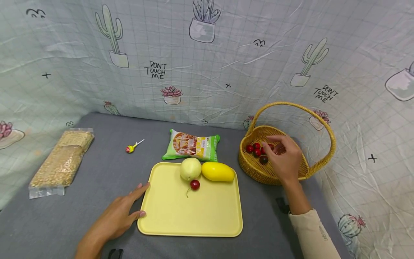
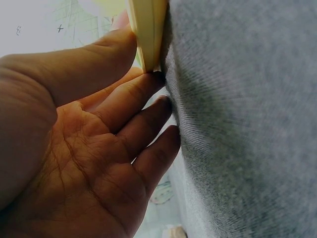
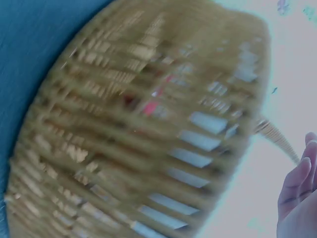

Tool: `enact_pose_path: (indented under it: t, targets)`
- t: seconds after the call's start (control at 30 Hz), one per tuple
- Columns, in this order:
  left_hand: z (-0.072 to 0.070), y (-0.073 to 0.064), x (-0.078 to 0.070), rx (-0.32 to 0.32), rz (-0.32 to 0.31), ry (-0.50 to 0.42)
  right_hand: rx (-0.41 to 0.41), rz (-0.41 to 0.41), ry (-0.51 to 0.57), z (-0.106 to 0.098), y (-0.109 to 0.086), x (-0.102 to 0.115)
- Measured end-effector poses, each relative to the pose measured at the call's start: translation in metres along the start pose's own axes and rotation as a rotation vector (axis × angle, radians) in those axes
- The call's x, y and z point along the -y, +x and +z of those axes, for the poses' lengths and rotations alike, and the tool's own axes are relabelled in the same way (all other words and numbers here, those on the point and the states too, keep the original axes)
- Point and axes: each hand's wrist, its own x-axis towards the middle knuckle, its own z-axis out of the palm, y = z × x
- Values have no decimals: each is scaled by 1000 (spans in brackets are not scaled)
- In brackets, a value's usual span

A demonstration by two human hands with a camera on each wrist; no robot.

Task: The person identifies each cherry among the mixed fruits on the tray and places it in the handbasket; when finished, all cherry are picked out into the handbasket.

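At the left rim of a yellow tray [image 1: 191,219], my left hand [image 1: 114,216] rests its thumb and fingertips on the edge. The left wrist view has its fingers fairly straight and the thumb against the tray's side. On the tray lie a pale green round fruit [image 1: 190,169], a yellow mango [image 1: 218,172] and a dark red cherry [image 1: 194,185] with a stem. Over a wicker basket [image 1: 258,175] hovers my right hand [image 1: 286,156], thumb and forefinger apart, no object visible between them. Several cherries [image 1: 257,152] lie in the basket below it. The basket's woven side fills the right wrist view, blurred.
Behind the tray lies a green and white snack packet [image 1: 192,145]. A lollipop [image 1: 130,148] is farther left, and a clear bag of grains [image 1: 63,162] lies at the far left. The basket's tall handle [image 1: 332,144] arches up on the right. A patterned cloth hangs behind the table.
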Motion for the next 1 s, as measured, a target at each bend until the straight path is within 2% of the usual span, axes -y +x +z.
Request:
enact_pose_path:
  t: [0.4, 0.6, 1.0]
  targets:
    - [1, -1, 0, -11, 3, 4, 98, -112, 154, 10, -10, 50]
    - [0, -1, -1, -7, -4, 1, 156, -162, 167, 19, -17, 66]
    - [0, -1, -2, -3, -8, -5, 407, -181, 175, 41, -40, 87]
